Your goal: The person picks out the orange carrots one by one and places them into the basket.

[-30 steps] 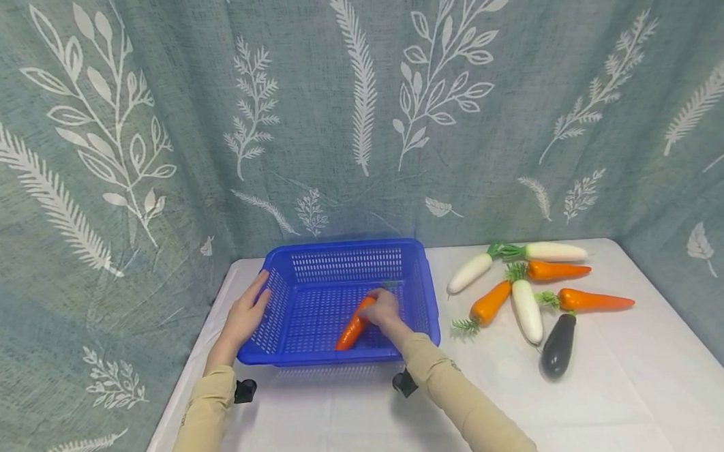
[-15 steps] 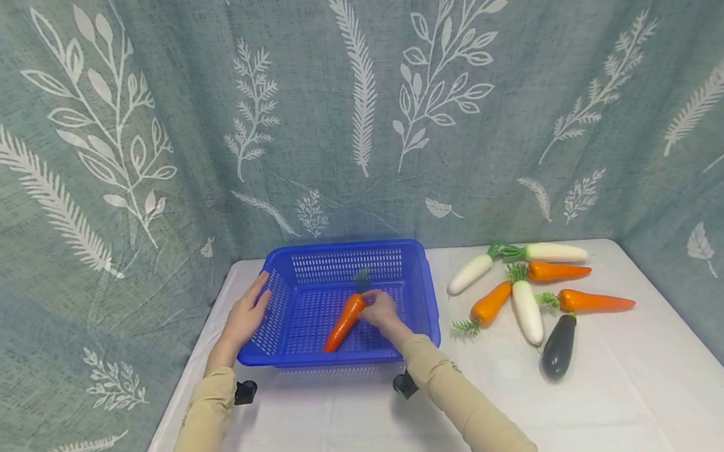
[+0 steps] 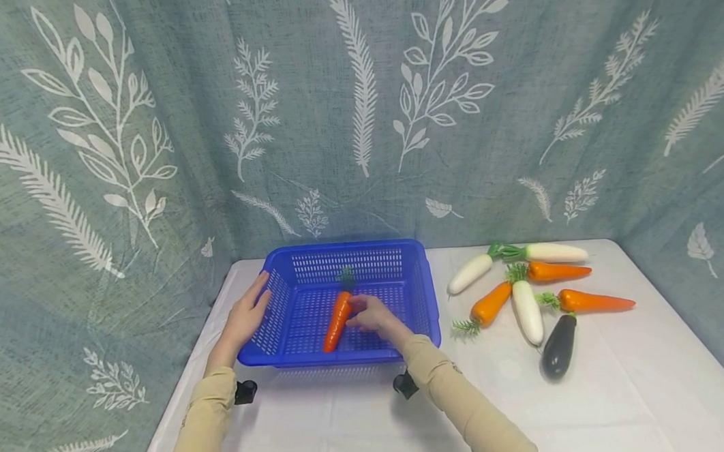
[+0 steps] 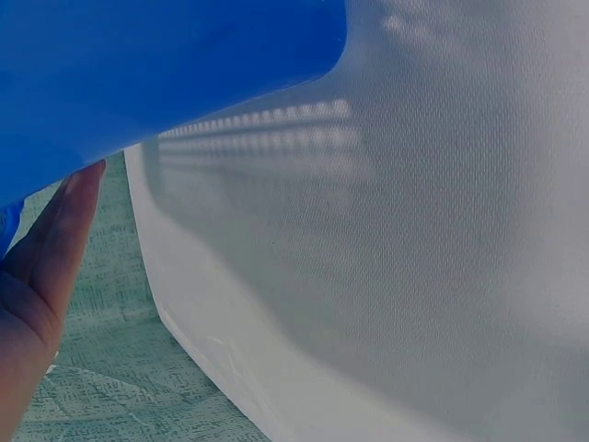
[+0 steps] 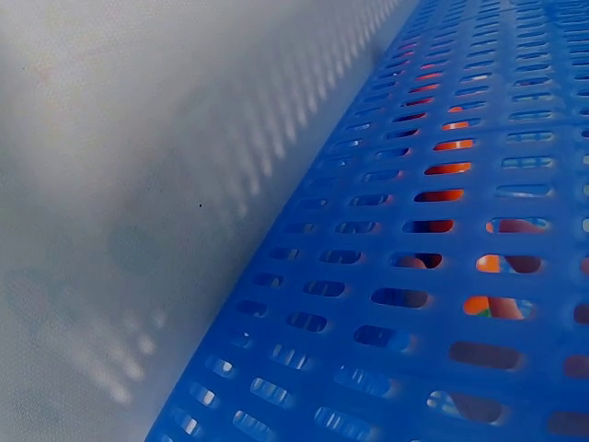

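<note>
A blue plastic basket (image 3: 344,356) with slotted walls stands on the white table. In it lies an orange carrot (image 3: 336,321) with a green top, its tip toward the near wall. My right hand (image 3: 373,317) is inside the basket, fingers extended and spread, fingertips right at the carrot's upper end. Through the slots in the right wrist view, orange bits of the carrot (image 5: 448,168) show; most of that hand is hidden there. My left hand (image 3: 245,317) rests straight-fingered against the basket's left side, and its fingers (image 4: 78,212) touch the blue wall in the left wrist view.
Right of the basket lie white radishes (image 3: 528,313), several carrots (image 3: 490,304) and a dark eggplant (image 3: 558,347) on the white tablecloth (image 3: 628,376). A green leaf-patterned curtain (image 3: 332,118) hangs behind the table and at its sides.
The carrot has shifted left in the basket and now lies more lengthwise. My right hand has loosened from it, its fingers opening out. The left hand has stayed put.
</note>
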The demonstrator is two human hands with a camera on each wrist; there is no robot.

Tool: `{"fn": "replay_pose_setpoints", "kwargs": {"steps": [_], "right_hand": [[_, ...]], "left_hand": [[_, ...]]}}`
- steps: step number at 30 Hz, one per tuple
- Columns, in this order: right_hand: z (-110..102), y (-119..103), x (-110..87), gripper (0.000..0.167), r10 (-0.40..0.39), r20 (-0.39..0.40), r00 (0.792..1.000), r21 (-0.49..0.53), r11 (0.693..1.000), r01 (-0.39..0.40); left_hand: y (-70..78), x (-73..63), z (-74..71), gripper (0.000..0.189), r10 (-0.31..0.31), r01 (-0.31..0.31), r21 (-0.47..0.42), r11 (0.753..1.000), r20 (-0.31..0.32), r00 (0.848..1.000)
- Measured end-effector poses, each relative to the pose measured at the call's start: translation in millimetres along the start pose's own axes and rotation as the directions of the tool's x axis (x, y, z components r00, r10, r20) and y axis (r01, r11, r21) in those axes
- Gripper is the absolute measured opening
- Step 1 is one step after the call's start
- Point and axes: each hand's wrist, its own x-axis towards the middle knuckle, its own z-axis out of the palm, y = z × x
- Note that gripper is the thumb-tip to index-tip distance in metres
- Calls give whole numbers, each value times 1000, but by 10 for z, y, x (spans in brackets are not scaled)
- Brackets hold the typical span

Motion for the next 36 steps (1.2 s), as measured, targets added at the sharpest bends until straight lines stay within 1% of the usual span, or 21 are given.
{"fn": "replay_pose_setpoints", "kwargs": {"steps": [1,3,5,6,7,11,12,14,15,16,17,18,20,22,25,29,36], "right_hand": [[-3,-38,-19,53,21,16,1000,25,999,-22],[1,-351,-246,55,94,3,996,12,995,-94],[1,-502,-377,55,101,-5,995,11,995,-101],[1,-526,-393,55,110,-6,994,14,994,-109],[-2,-519,-401,55,95,-13,995,1,995,-95],[0,-10,-14,50,14,-3,1000,51,999,-14],[2,56,48,50,17,-4,1000,63,998,-17],[12,65,75,48,40,-13,999,84,996,-39],[14,-35,-2,48,60,-28,998,79,995,-58],[9,-193,-122,48,89,-40,995,78,993,-86],[13,-307,-218,46,97,-56,994,73,993,-92],[12,-475,-355,46,122,-68,990,67,991,-118],[3,-695,-553,44,122,-82,989,69,991,-117],[-3,-840,-676,43,126,-86,988,83,989,-119],[-23,-829,-662,44,134,-80,988,120,985,-124],[-40,-666,-507,45,144,-84,986,165,978,-129],[-32,-677,-502,46,155,-104,982,207,969,-131]], "left_hand": [[-1,1,0,50,0,0,-1,1000,0,1000],[-3,2,-3,50,1,-1,3,1000,0,1000],[-4,2,-3,50,-1,1,2,1000,1,1000],[-4,2,-3,50,-2,2,2,1000,2,1000],[-6,2,-3,50,-2,2,3,1000,2,1000],[-3,1,0,50,-4,4,4,1000,4,1000],[-3,1,1,50,-7,7,8,1000,4,1000],[-1,1,3,51,-14,14,14,1000,5,1000],[-1,2,4,51,-18,17,17,1000,5,1000],[-1,1,4,51,-21,21,19,1000,6,1000],[0,1,5,51,-25,25,19,1000,7,1000],[-3,3,6,51,-27,27,19,999,7,1000],[-10,8,6,51,-26,26,16,1000,7,1000],[-18,12,7,51,-24,23,12,1000,7,1000],[-28,20,8,51,-19,19,13,1000,4,1000],[-32,25,12,51,-18,18,13,1000,2,1000],[-23,23,19,51,-8,8,10,1000,-11,1000]]}}
